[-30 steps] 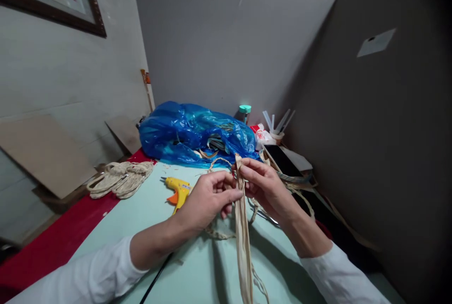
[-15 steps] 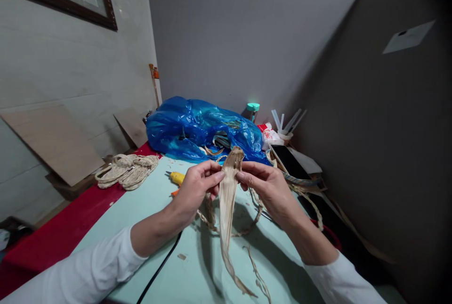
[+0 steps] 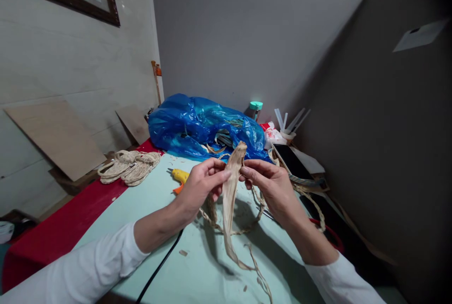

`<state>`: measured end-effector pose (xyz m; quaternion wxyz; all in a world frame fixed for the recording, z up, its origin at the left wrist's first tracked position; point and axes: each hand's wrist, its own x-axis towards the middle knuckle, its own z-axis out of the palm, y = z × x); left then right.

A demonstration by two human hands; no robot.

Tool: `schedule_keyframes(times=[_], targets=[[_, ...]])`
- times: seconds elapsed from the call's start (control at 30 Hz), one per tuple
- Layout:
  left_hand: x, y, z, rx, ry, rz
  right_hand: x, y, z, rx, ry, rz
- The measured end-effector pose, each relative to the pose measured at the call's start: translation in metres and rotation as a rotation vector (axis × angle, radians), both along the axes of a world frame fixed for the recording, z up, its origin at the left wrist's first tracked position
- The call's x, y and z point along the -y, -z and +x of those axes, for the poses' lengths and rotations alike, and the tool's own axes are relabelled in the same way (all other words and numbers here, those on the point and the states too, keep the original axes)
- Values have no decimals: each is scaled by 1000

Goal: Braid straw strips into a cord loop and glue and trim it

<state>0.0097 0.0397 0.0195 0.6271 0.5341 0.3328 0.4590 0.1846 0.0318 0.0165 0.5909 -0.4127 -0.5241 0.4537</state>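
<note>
Nearest, a pale green mat (image 3: 197, 271) is meeting red cloth (image 3: 70, 228) along its left edge, a black cord (image 3: 160, 266) crossing it. Above the mat's middle, both forearms are converging; the left hand (image 3: 201, 185) and right hand (image 3: 274, 188) are pinching opposite edges of a dried husk strip (image 3: 230, 191). Its long axis is running steeply, the broad end pointing up and away, the narrow tail curling rightward. Beyond, a blue bag (image 3: 197, 120) is bordering the workspace before a grey panel (image 3: 229, 35).

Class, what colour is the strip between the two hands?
The strip is pale tan, browner at its upper tip, seen in the head view.
</note>
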Motion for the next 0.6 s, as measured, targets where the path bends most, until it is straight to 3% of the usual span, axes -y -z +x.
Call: schedule_keyframes(times=[0.1, 0.2, 0.6], targets=[[2, 3, 3, -46, 85, 49, 4, -3, -5, 29, -18, 5], [2, 5, 4, -62, 53, 33, 7, -7, -8, 49, -22, 11], [-2, 7, 1, 166, 75, -132, 7, -11, 2, 63, -151, -36]])
